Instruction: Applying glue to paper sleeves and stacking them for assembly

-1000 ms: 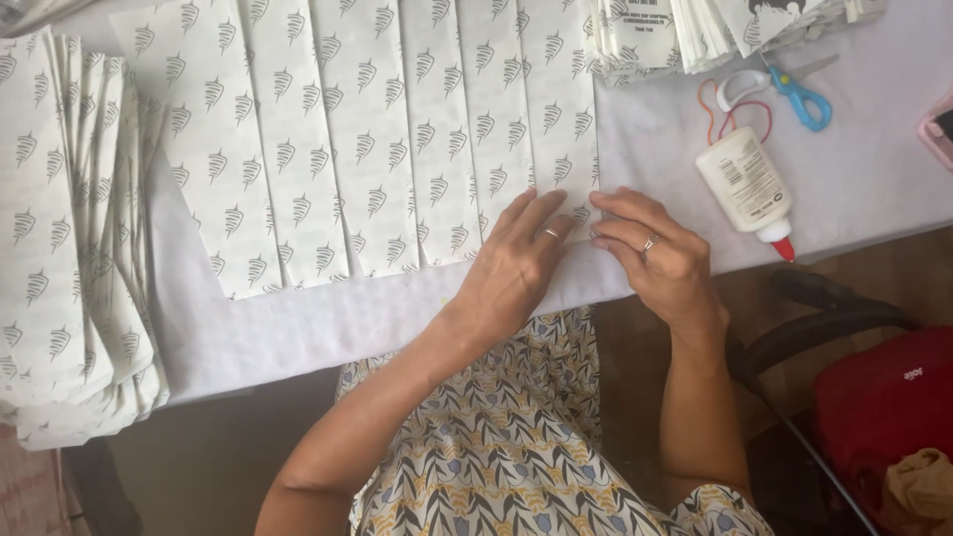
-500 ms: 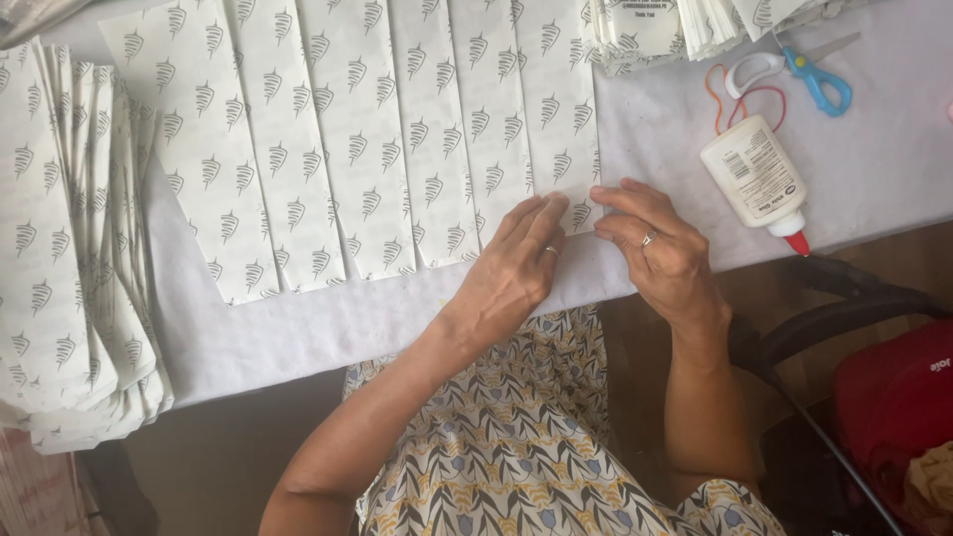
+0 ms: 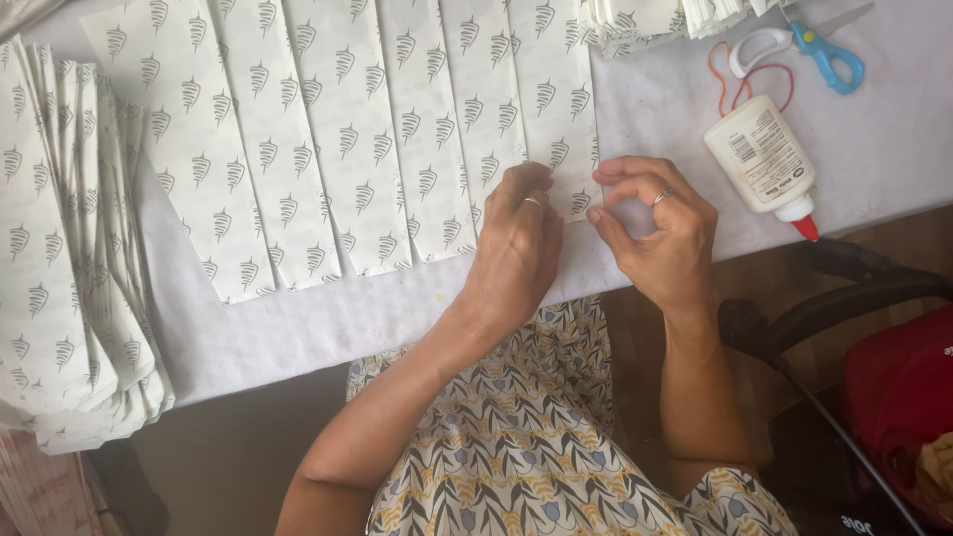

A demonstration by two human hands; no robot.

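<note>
White table holding paper strips, 2 hands working at one end.
Left hand is pressing flat on the rightmost strip; right hand is pinching its near corner; strip is running lengthwise away from the person.

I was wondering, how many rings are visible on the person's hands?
2: one ring on a finger of the left hand, one ring on the right hand. Curled fingers may hide others.

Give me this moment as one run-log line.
left hand: flat on printed paper strip | right hand: pinching strip's lower corner | glue bottle: lying right, untouched | scissors: beyond it
</note>
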